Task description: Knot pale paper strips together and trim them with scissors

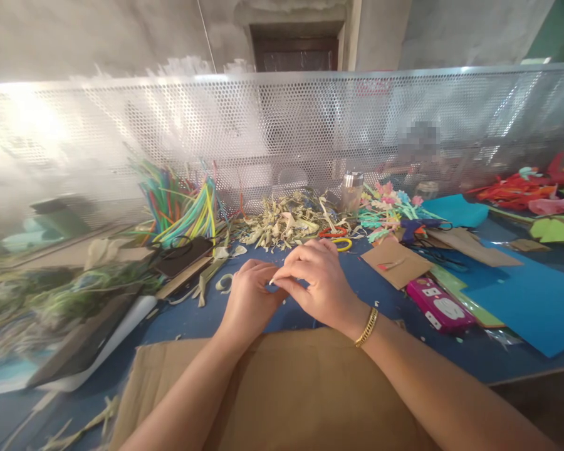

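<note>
At the blue table (389,321), just past the far edge of the cardboard (317,388), we would do well to hold our left hand (251,297) steady and our right hand (317,285) light, its thumb and fingertip pinched together on a small pale piece (272,281) between both hands. Our own fingers hide most of that piece, and we cannot tell whether the left ones grip it too.
</note>
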`<move>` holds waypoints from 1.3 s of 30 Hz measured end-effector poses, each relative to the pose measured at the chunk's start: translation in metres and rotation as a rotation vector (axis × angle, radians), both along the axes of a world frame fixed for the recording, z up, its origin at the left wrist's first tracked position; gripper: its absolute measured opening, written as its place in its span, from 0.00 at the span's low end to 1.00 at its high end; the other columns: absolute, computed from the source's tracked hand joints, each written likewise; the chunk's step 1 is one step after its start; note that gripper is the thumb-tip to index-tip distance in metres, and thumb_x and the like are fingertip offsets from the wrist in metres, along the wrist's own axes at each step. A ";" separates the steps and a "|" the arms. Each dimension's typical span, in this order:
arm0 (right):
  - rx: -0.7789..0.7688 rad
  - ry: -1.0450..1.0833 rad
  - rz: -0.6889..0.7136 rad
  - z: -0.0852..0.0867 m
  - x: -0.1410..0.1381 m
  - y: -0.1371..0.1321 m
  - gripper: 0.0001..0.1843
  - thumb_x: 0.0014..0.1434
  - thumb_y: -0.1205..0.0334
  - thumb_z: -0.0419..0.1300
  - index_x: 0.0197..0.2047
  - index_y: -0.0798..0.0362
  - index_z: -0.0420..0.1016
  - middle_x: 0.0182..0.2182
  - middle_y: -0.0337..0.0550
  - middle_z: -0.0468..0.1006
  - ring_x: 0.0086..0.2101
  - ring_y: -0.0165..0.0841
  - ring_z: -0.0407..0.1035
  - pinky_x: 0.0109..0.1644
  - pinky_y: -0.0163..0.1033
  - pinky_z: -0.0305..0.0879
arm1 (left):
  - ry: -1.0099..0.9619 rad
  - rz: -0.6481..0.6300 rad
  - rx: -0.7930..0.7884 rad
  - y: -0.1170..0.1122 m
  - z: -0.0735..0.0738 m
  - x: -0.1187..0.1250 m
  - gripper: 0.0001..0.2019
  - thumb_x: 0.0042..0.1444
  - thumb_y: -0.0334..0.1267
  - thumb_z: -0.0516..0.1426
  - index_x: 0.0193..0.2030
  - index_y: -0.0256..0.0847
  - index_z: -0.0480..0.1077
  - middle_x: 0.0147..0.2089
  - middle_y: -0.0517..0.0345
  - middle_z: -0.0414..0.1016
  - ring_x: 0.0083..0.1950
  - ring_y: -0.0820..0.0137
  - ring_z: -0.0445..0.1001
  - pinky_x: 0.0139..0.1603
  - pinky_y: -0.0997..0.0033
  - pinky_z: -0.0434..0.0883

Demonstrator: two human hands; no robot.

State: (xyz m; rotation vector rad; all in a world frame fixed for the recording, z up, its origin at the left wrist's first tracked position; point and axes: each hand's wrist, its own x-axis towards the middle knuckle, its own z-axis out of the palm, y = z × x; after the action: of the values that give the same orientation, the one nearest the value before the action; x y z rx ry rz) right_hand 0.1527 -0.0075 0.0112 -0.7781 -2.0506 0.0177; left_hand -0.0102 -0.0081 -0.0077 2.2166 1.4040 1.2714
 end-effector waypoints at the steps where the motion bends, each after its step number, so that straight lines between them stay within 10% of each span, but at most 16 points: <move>1: -0.002 0.019 -0.009 0.000 0.000 0.000 0.09 0.62 0.56 0.59 0.32 0.46 0.77 0.33 0.37 0.77 0.38 0.32 0.66 0.49 0.44 0.50 | 0.025 0.004 0.015 0.000 0.000 0.000 0.02 0.45 0.33 0.63 0.26 0.45 0.76 0.29 0.55 0.77 0.38 0.61 0.68 0.39 0.66 0.62; 11: 0.025 0.143 0.008 -0.004 -0.001 -0.002 0.10 0.63 0.57 0.58 0.31 0.48 0.76 0.35 0.37 0.77 0.39 0.31 0.68 0.50 0.43 0.54 | -0.044 -0.058 -0.035 -0.001 -0.002 0.001 0.05 0.43 0.35 0.65 0.22 0.44 0.74 0.26 0.59 0.73 0.33 0.66 0.68 0.35 0.70 0.63; 23: 0.146 0.270 -0.120 0.002 0.011 0.010 0.09 0.62 0.65 0.54 0.44 0.47 0.73 0.42 0.42 0.76 0.47 0.36 0.68 0.54 0.46 0.58 | -1.125 -0.218 -0.685 0.000 0.011 0.004 0.13 0.44 0.43 0.68 0.33 0.38 0.75 0.30 0.60 0.73 0.29 0.76 0.68 0.30 0.78 0.65; 39: 0.060 0.189 -0.136 -0.009 0.004 0.012 0.05 0.62 0.64 0.56 0.34 0.51 0.71 0.29 0.36 0.78 0.31 0.29 0.70 0.46 0.40 0.53 | -0.996 -0.258 -0.517 0.002 0.006 0.003 0.19 0.40 0.34 0.69 0.41 0.41 0.74 0.39 0.57 0.76 0.40 0.72 0.73 0.40 0.75 0.66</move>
State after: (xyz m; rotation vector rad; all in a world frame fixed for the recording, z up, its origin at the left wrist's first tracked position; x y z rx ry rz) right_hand 0.1563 0.0045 0.0024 -0.8445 -1.8085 -0.0452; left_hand -0.0072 -0.0061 -0.0014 1.0869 0.8546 1.3888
